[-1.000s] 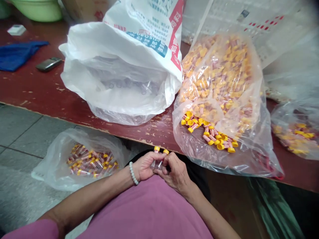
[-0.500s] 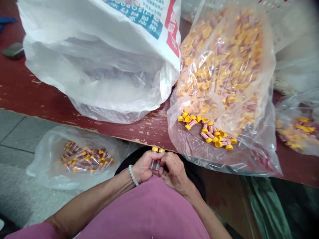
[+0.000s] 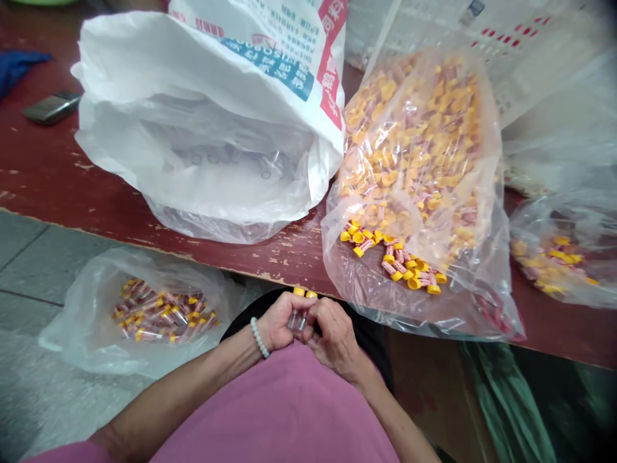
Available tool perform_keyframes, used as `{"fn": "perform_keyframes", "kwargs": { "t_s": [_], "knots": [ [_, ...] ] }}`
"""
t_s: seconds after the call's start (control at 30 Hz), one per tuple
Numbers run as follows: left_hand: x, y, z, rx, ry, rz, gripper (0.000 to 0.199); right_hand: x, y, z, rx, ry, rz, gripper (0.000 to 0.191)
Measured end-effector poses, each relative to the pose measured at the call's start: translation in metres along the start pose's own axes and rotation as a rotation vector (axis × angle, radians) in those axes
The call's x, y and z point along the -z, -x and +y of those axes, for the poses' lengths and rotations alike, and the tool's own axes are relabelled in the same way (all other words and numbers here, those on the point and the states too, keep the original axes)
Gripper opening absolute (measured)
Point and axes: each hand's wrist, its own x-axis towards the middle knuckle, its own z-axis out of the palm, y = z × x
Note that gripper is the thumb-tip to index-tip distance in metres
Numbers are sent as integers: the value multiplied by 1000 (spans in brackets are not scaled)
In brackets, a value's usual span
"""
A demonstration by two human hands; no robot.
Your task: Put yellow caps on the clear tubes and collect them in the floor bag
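Observation:
My left hand point(image 3: 279, 321), with a pale bead bracelet at the wrist, is closed around two small clear vials point(image 3: 297, 319) with yellow caps. They stand side by side, caps pointing away from me, just in front of my purple shirt. My right hand point(image 3: 333, 326) presses in from the other side, fingers curled against the vials; its fingertips are partly hidden. Just beyond, on the red table point(image 3: 270, 263), a clear plastic bag point(image 3: 347, 276) is packed with yellow caps joined to pink-and-white pieces. Several loose yellow-capped pieces point(image 3: 413, 265) lie at its mouth.
A white printed sack point(image 3: 110, 138) with clear tubes inside stands on the table. Lower left, an open plastic bag point(image 3: 77, 334) holds several yellow-capped vials. Another bag point(image 3: 562, 257) lies at right. A dark flat object point(image 3: 52, 108) and a blue cloth point(image 3: 19, 67) sit far left.
The view has shifted slightly, showing more of the table's far side. Both hands stay together on the vials, with only slight movement of the fingers.

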Motion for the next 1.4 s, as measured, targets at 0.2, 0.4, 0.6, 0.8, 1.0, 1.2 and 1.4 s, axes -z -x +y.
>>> {"fn": "perform_keyframes", "kwargs": {
  "t_s": [0.2,0.4,0.6,0.8,1.0,1.2,1.4],
  "knots": [
    [0,-1,3,6,-68,-82,26,2,-3,0,-39,67,-5,20],
    [3,9,12,2,-126,-182,33,12,-8,-10,-1,141,-61,19],
    [17,14,15,-21,-81,-252,38,13,-7,-21,-158,-6,-64,35],
    [20,27,14,-85,-59,-347,32,9,-11,-30,-183,-43,-97,33],
    [21,41,15,-177,-27,-425,26,8,-16,-38,-86,-9,-35,40],
    [21,46,17,-154,29,-476,30,6,-21,-41,-27,-24,10,40],
    [25,44,11,-70,123,-348,37,1,-18,-35,-74,-43,-48,32]
  ]
}}
